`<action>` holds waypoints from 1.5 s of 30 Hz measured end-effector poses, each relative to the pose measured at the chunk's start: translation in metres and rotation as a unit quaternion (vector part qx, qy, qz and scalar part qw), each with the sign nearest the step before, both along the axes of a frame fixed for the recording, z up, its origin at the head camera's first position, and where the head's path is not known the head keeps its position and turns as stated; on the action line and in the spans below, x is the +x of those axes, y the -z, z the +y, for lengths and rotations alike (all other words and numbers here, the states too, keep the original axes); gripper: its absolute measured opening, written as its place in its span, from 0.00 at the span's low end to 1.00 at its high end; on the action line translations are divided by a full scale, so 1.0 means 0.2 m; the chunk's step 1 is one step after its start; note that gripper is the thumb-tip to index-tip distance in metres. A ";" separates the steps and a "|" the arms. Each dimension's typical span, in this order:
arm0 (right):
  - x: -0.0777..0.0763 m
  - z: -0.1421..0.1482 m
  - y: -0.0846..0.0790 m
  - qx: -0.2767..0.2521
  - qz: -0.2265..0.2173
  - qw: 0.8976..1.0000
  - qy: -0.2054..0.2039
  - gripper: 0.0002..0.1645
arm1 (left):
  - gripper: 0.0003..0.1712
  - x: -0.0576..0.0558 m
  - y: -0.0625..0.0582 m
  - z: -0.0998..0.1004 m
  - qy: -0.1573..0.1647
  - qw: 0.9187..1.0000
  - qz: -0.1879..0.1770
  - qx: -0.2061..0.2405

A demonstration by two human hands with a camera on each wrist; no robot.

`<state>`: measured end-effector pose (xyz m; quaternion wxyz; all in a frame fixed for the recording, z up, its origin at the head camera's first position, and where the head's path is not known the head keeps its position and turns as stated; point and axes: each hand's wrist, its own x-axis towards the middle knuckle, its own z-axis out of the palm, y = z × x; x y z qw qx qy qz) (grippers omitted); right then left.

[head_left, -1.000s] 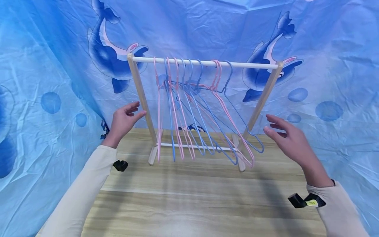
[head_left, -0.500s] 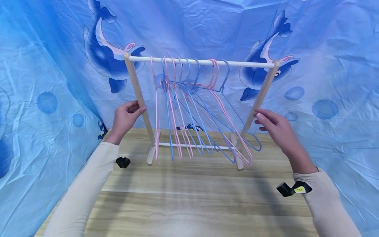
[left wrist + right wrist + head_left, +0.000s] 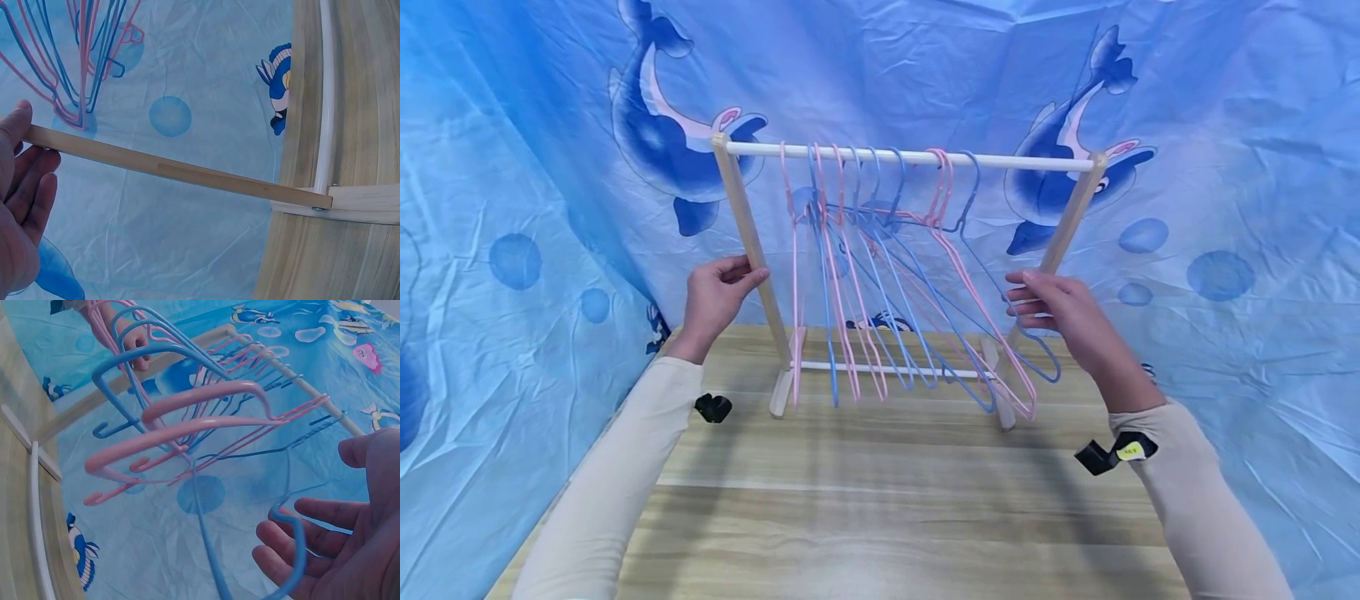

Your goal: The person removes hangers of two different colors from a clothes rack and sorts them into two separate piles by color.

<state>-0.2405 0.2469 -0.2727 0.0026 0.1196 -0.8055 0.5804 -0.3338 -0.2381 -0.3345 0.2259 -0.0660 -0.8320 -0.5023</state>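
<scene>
A small clothes rack with a white top rail [image 3: 1030, 162] stands on the table, several pink and blue hangers hooked along it. My left hand [image 3: 713, 300] pinches the left wooden post [image 3: 741, 204] between thumb and fingers; the left wrist view shows the thumb over the post [image 3: 156, 164]. Beside the right post [image 3: 1075, 218], my right hand [image 3: 1071, 321] reaches in with fingers extended and spread. Its fingertips are right at the rightmost blue hanger [image 3: 977, 179]. From the right wrist, that blue hanger [image 3: 300, 540] crosses in front of the fingers, which are not curled round it.
A lower white bar [image 3: 827, 366] joins the rack's wooden feet [image 3: 782, 393]. The hangers lean to the right and overlap below the rail. Behind and beside the wood-grain table [image 3: 850, 500] hangs a blue curtain [image 3: 887, 75] printed with dolphins.
My right hand has come in leftward from outside the rack, past the right post to the end hanger. My left hand has moved slightly inward and taken hold of the left post.
</scene>
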 end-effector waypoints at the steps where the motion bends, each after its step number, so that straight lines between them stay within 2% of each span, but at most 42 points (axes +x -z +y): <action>1: -0.01 -0.01 0.00 -0.005 -0.006 1.000 -0.004 0.40 | 0.29 0.00 0.00 0.00 0.000 1.000 0.000 0.001; 6: -0.03 -0.04 0.03 -0.026 -0.020 0.999 -0.020 0.37 | 0.29 -0.01 -0.01 0.00 0.003 1.000 -0.003 0.006; 11: -0.05 -0.06 0.04 -0.043 -0.029 0.998 -0.031 0.29 | 0.29 0.00 0.00 -0.01 0.002 1.000 -0.007 0.005; 18: -0.06 -0.07 0.05 -0.040 -0.027 0.999 -0.021 0.18 | 0.30 -0.01 0.00 -0.01 0.006 1.000 -0.010 0.009; 28: -0.05 -0.06 0.03 0.001 0.000 1.000 0.011 0.25 | 0.30 -0.01 0.00 -0.01 0.009 1.000 -0.013 0.013; 36: -0.05 -0.05 0.02 0.004 0.027 0.999 0.024 0.25 | 0.31 0.00 0.00 -0.01 0.007 1.000 -0.019 0.011; 45: -0.03 -0.02 -0.03 0.018 0.033 0.998 0.048 0.25 | 0.31 -0.01 0.00 -0.01 0.003 1.000 -0.019 0.006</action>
